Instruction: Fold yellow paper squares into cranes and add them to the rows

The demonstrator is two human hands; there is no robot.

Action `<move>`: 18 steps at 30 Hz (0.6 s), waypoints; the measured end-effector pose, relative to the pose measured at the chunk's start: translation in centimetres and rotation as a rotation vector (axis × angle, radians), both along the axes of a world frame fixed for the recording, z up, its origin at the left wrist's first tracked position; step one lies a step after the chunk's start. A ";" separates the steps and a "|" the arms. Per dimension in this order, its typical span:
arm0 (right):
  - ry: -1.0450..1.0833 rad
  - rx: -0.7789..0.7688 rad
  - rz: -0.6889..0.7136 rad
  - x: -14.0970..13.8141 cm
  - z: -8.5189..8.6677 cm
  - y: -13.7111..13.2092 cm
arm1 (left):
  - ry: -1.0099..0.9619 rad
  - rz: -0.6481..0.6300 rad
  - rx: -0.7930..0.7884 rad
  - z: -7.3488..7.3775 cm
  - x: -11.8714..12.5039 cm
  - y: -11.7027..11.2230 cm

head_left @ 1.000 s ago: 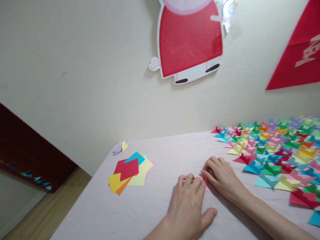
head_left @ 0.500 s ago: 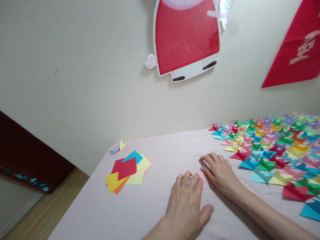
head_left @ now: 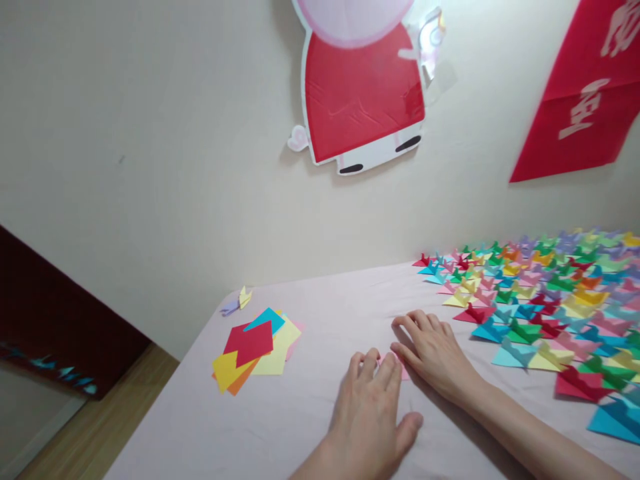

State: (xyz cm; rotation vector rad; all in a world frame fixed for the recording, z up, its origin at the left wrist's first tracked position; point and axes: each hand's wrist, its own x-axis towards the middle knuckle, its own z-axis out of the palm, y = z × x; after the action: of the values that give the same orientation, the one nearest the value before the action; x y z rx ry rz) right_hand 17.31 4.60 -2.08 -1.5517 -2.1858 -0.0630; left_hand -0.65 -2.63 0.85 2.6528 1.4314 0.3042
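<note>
A small piece of pink paper (head_left: 405, 375) lies on the pale pink sheet, mostly covered by my hands. My left hand (head_left: 373, 407) rests palm down over its left side, fingers stretched forward and thumb out to the right. On the paper's right side is my right hand (head_left: 433, 352), its fingers slightly bent, with thumb and index finger apart and the thumb near the paper's edge. How far the paper is folded is hidden.
Left of my hands lies a loose pile of coloured paper squares (head_left: 250, 343). Two folded paper pieces, one yellow (head_left: 245, 297) and one purple (head_left: 230, 307), sit at the far left corner. Rows of folded paper cranes (head_left: 545, 327) fill the right side. A wall (head_left: 200, 167) stands behind.
The view has tilted up slightly, so everything sits a little lower. My right hand has moved slightly closer to the left hand, over the pink paper.
</note>
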 end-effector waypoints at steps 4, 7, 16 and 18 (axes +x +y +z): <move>0.009 -0.040 0.007 0.0 0.2 0.1 | 0.015 -0.017 -0.017 0.0 -0.8 -0.5; 0.009 -0.045 -0.001 0.0 0.4 0.2 | 0.010 -0.013 -0.042 0.0 -1.3 -0.8; -0.002 -0.036 -0.001 0.0 0.5 0.3 | -0.006 0.003 -0.140 -0.3 -1.6 -1.4; -0.003 -0.035 0.001 0.0 0.5 0.3 | -0.008 0.007 -0.136 -0.6 -1.7 -1.5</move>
State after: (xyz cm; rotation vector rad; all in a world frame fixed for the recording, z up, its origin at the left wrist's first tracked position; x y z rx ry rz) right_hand 17.33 4.91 -1.59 -1.5703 -2.2012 -0.0267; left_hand -2.39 -4.11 0.25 2.5363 1.4063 0.2096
